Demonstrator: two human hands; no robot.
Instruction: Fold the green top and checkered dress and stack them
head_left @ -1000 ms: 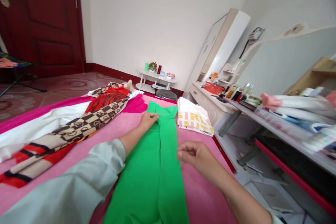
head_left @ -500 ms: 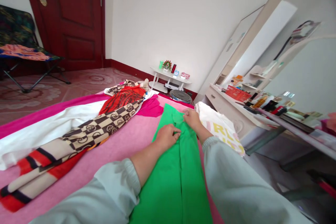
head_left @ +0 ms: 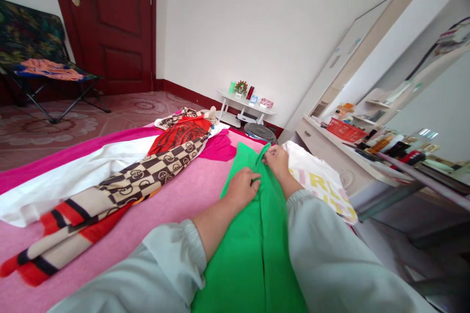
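A long green garment (head_left: 242, 249) lies lengthwise on the pink bed cover in front of me, with a seam or slit running down its middle. My right hand (head_left: 277, 160) pinches a small flap at its far end and holds that flap raised off the fabric. Lower and to the left, my left hand (head_left: 242, 188) is closed with curled fingertips against the green cloth near the slit. Whether a fold sits between those fingertips is hard to see, but they press on the garment.
On the left of the bed lie a checked, red-edged garment (head_left: 147, 176) and white cloth (head_left: 121, 154). A white printed shirt (head_left: 323, 176) is at the right, beside a dressing table (head_left: 352, 161) with a red basket (head_left: 345, 129). A low white shelf (head_left: 229, 118) stands beyond.
My right hand has lifted the flap at the garment's far end, which lay flatter before. My left hand stays at about the same place on the cloth. The view has shifted slightly.
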